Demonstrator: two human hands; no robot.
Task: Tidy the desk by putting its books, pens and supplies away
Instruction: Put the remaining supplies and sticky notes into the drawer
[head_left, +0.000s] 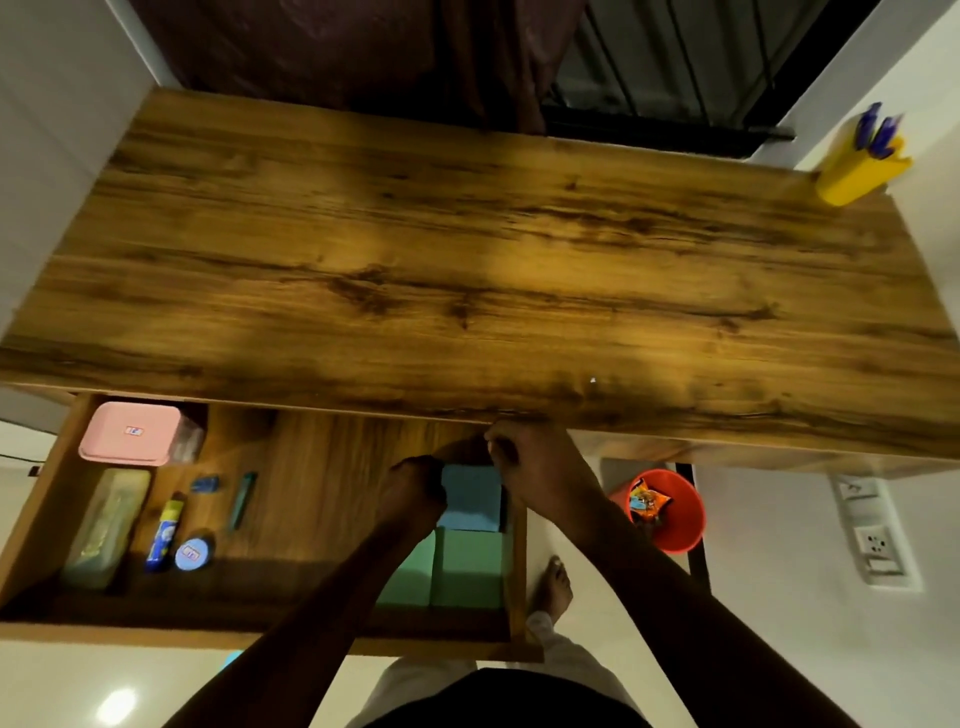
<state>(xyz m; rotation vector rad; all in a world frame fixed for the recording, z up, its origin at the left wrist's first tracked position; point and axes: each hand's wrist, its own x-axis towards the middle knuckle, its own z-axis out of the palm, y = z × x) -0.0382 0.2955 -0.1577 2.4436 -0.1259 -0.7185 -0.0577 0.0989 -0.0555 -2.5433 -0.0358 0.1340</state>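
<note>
We seem to be stowing books: our left hand (415, 486) and right hand (524, 457) both grip the blue book (470, 499) in the right end of the drawer (322, 467), just beyond the green books (465, 566); next, seat it and release

Drawer (311, 493): wooden, pulled open.
Blue book (470, 496): right end of the drawer, toward its back; left hand (415, 491) grips its left edge, right hand (524, 462) is curled at its back right corner.
Green books (465, 571): two, side by side, right end of the drawer, just in front of the blue book.
Pink box (130, 434): lidded, drawer's back left corner.
Clear case (106, 525): long, along the drawer's left wall.
Blue-and-yellow tube (165, 535): lying lengthwise in the drawer, just right of the case.
Round blue tin (193, 553): in the drawer, beside the tube's front end.
Teal pen (242, 501): lengthwise, left of the drawer's middle.
Yellow cup (852, 179): holds blue pens (878, 130); well apart from the drawer, far right and back.
</note>
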